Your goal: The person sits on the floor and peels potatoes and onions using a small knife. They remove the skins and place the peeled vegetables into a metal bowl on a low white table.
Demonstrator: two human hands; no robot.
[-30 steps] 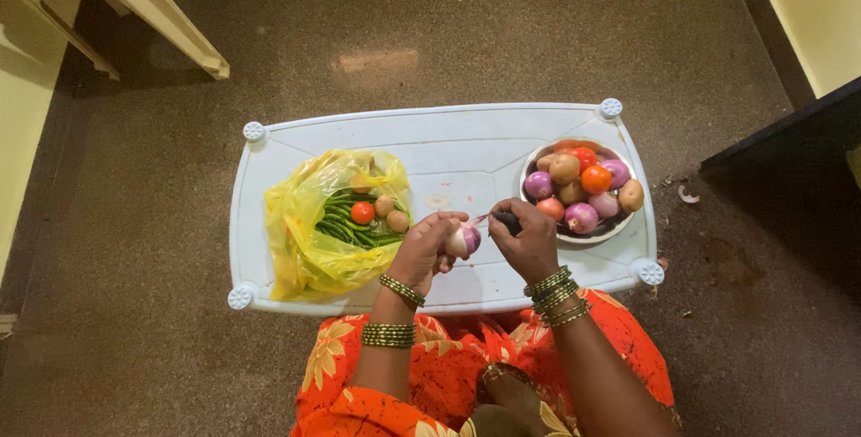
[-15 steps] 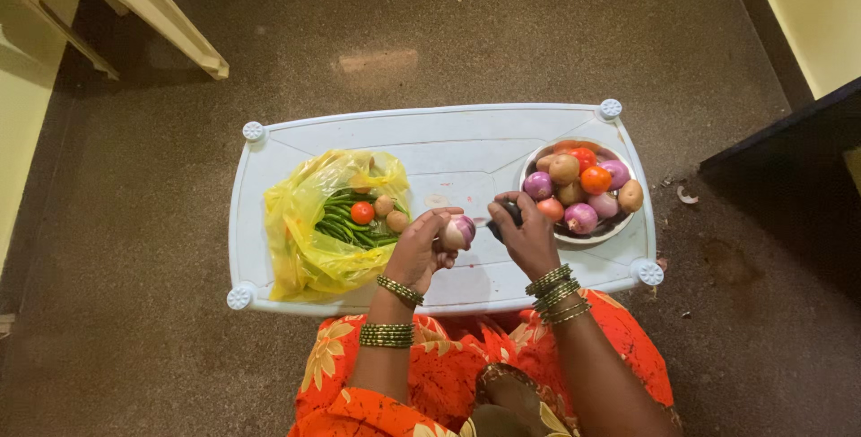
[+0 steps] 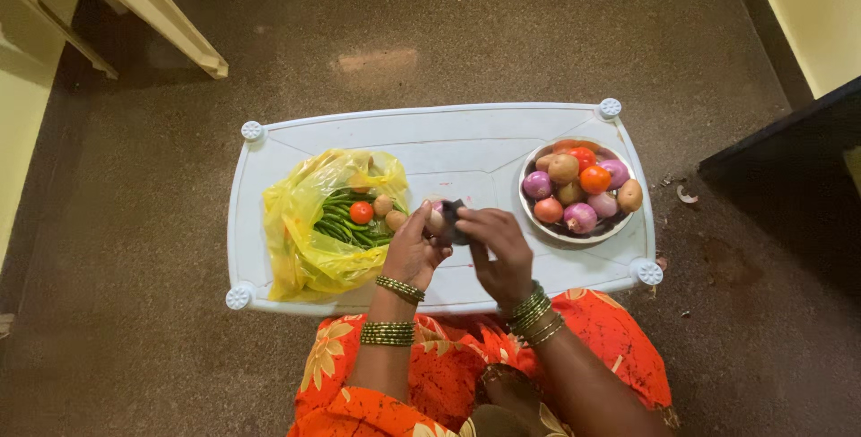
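Pale purple round onion (image 3: 435,219) gripped in left hand (image 3: 414,253); right hand (image 3: 495,253) clasps a dark-handled knife (image 3: 453,220) against it, best worked shallowly, above the white plastic table (image 3: 448,150).

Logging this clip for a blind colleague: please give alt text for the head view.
Seen from above, the left hand holds a peeled onion against a dark-handled knife in the right hand, over a white plastic table. A yellow bag of green beans lies left, a bowl of vegetables right.

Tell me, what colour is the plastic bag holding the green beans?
The plastic bag is translucent yellow; the head view, the only one, shows it clearly.
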